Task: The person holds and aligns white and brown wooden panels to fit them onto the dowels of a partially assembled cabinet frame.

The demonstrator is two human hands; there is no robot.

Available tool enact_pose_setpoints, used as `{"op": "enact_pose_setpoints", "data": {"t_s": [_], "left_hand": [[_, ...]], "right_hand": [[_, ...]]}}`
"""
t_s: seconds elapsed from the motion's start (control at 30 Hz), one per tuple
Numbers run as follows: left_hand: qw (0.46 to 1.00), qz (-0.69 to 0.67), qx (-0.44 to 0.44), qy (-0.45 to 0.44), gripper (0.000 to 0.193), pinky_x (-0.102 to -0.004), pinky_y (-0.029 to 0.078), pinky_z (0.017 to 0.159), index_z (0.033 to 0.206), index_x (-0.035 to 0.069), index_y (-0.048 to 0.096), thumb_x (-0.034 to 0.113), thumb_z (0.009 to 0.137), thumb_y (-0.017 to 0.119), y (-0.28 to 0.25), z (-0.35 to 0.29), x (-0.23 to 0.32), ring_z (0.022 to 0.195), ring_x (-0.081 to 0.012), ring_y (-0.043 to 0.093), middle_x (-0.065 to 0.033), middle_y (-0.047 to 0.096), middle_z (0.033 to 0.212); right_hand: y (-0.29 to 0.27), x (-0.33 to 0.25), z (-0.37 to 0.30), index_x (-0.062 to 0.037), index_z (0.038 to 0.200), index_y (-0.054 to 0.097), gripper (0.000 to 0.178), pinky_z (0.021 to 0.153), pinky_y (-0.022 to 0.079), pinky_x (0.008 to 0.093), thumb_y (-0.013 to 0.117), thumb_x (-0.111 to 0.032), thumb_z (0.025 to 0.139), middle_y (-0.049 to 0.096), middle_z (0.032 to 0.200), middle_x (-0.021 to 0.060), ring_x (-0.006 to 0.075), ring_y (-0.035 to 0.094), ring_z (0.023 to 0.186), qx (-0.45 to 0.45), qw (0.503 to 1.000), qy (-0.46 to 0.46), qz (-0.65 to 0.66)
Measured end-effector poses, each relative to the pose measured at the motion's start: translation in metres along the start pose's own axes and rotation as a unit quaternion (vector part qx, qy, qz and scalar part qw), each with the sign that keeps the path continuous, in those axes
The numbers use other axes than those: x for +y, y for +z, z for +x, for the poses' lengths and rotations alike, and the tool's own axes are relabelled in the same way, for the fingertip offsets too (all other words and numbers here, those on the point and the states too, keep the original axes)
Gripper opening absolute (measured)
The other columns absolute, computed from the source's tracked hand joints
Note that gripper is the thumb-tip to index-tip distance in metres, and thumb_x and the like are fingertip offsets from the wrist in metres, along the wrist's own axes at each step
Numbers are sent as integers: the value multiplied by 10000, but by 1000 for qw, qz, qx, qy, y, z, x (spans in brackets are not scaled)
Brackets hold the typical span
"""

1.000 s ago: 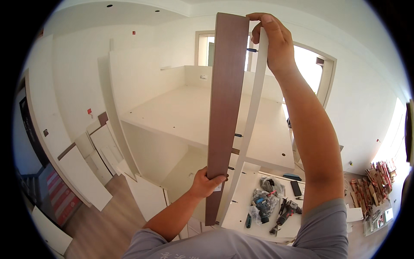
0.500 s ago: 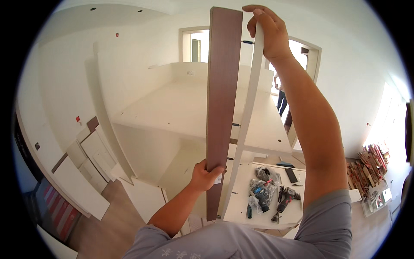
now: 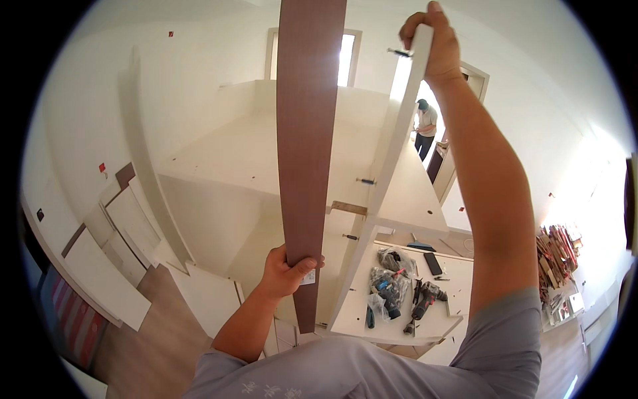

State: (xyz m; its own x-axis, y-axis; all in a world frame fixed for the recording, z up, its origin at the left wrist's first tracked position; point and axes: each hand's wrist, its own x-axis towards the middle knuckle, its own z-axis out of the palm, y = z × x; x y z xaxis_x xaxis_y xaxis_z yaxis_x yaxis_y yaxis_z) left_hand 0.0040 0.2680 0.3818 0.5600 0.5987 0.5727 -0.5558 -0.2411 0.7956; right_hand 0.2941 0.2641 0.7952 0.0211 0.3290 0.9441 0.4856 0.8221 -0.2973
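A long brown board (image 3: 309,126) stands nearly upright before me, its top running past the upper edge of the view. My left hand (image 3: 282,274) is closed around it near the lower end, thumb on the front, beside a small white label. To its right, my right hand (image 3: 440,56) is hooked over the top of a narrow white panel (image 3: 401,133). Several dark connector pins (image 3: 365,181) stick out of that panel's side toward the board. Board and panel are apart, with a visible gap between them.
A large white cabinet carcass (image 3: 219,149) stands behind the board. A cordless drill (image 3: 427,299), bagged tools (image 3: 390,289) and a black phone-like slab (image 3: 432,264) lie on a white surface. White panels (image 3: 100,282) lean at left; scrap strips (image 3: 558,256) lie right. Another person (image 3: 426,128) stands in a doorway.
The brown board has moved left and closer to me, widening the gap to the white panel and baring more of the pins. My right hand stays on the panel's top, now slightly farther right.
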Motion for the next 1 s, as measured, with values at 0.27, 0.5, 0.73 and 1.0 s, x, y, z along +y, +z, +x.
{"op": "enact_pose_setpoints", "data": {"t_s": [0.27,0.5,0.73,1.0], "left_hand": [[999,-17,-22,25,179,-356,581,829,1076,-30,707,90,948,742,-5,-36,0,919,-202,716,-108,750,989],[999,-37,5,5,301,-453,594,826,1158,-58,654,45,899,767,-9,-85,-11,936,-291,717,-165,728,1016],[996,80,49,3,344,-486,603,792,1143,-84,633,160,925,739,-2,-141,-17,899,-334,709,-189,704,995],[994,95,58,-18,441,-489,600,768,1140,-69,613,276,922,781,48,-109,-31,858,-325,706,-175,692,970]], "right_hand": [[-137,-105,61,-187,597,461,662,696,486,376,267,-593,1083,416,514,-13,138,406,447,55,994,-47,78],[-282,-113,-23,-92,814,638,487,668,458,304,397,-411,1092,626,706,60,166,553,596,-90,996,-15,-17],[-297,-42,-284,-44,715,559,584,903,426,408,341,-451,1072,567,671,111,269,513,715,200,968,143,49],[-300,81,-554,-101,743,483,452,710,466,411,478,-433,1049,520,716,77,243,526,738,621,735,234,139]]}}
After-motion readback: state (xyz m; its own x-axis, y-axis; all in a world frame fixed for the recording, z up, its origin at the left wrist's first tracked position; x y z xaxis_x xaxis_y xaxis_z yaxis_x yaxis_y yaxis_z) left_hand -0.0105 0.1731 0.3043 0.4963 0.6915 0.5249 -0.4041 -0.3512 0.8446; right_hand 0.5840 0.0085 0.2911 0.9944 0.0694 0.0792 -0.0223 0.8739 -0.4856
